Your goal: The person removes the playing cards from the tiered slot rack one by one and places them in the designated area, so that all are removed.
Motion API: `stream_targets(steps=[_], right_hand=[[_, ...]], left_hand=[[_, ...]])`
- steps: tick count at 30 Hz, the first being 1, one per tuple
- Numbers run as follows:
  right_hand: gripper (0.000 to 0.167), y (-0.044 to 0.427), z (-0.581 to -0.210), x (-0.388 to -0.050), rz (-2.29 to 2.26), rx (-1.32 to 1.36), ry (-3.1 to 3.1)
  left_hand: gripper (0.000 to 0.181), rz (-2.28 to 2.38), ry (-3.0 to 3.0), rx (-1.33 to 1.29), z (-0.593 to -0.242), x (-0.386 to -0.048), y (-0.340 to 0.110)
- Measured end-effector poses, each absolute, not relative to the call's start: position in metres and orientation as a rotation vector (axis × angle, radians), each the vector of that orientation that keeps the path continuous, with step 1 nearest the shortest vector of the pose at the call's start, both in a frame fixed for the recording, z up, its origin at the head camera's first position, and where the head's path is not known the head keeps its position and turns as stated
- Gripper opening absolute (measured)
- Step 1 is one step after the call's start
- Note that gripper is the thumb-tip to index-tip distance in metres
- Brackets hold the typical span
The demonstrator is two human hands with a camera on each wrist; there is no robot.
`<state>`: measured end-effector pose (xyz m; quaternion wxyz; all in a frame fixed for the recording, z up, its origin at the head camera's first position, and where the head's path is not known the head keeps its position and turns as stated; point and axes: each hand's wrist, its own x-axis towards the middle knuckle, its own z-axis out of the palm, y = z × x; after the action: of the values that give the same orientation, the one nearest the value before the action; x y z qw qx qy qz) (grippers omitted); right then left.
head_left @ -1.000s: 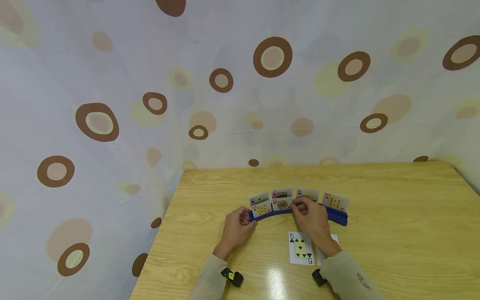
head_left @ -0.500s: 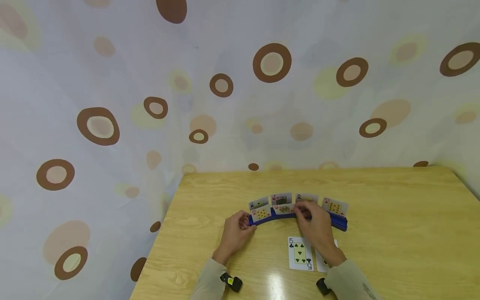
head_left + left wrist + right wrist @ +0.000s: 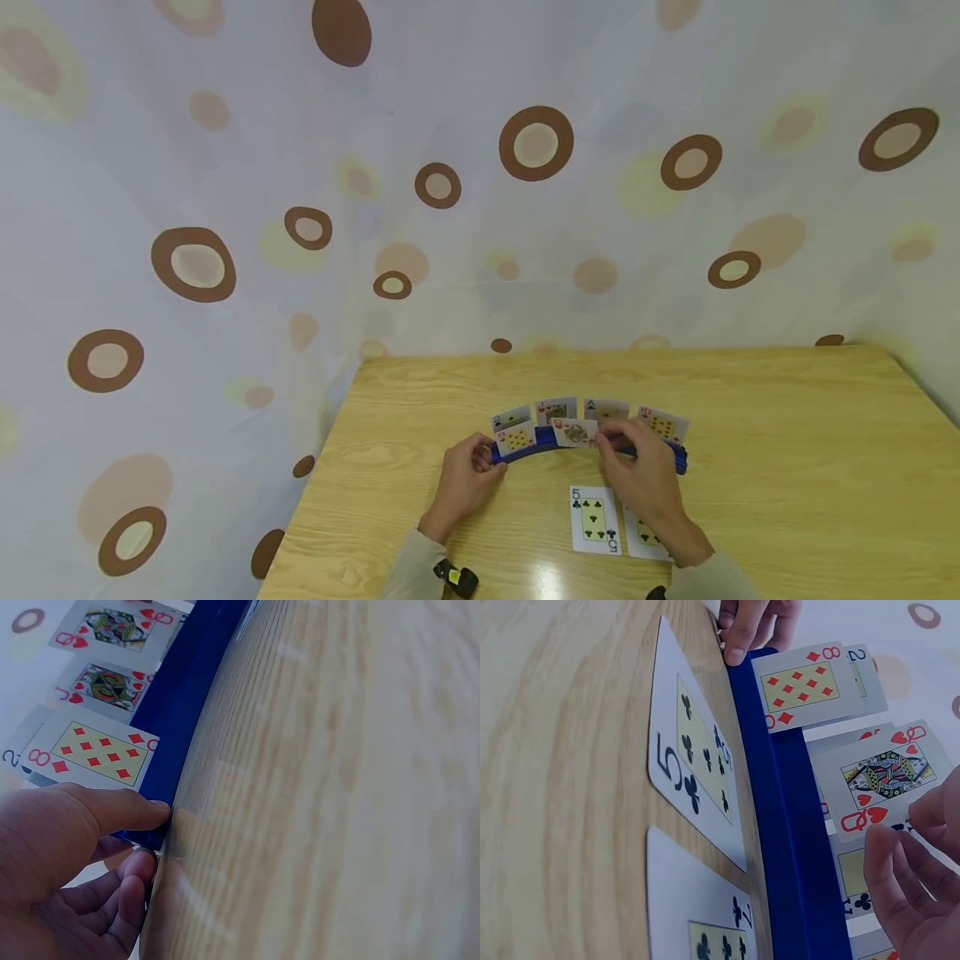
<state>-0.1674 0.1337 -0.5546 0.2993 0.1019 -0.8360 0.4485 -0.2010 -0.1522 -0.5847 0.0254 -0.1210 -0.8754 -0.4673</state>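
Observation:
A curved blue card holder (image 3: 784,772) stands on the table, its cards upright in two rows. My left hand (image 3: 463,482) grips its left end, thumb on top and fingers curled beneath. Between thumb and fingers, my right hand (image 3: 647,473) pinches the queen of hearts (image 3: 889,776) by one end, in front of the holder. The eight of diamonds (image 3: 801,686) stands in the front row, before a black two (image 3: 871,684). Behind are the jack of hearts (image 3: 105,686), a black ace (image 3: 606,408) and the ten of diamonds (image 3: 663,423).
On the wooden table (image 3: 780,467) before the holder lie the five of clubs (image 3: 594,521) and the seven of clubs (image 3: 720,941), face up, the latter partly under my right arm. A patterned curtain (image 3: 465,108) hangs behind and to the left.
My right hand has drawn the queen of hearts away from in front of the jack, rightward along the holder. The left hand keeps its grip. The head view has tilted slightly upward.

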Motion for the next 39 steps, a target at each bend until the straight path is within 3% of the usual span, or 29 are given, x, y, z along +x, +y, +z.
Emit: stream_targets(steps=[39], right_hand=[[0.008, 0.194, -0.534, -0.092, 1.315, -0.217, -2.480]], left_hand=[[0.024, -1.456, -2.693, -0.381, -0.587, -0.199, -0.153]])
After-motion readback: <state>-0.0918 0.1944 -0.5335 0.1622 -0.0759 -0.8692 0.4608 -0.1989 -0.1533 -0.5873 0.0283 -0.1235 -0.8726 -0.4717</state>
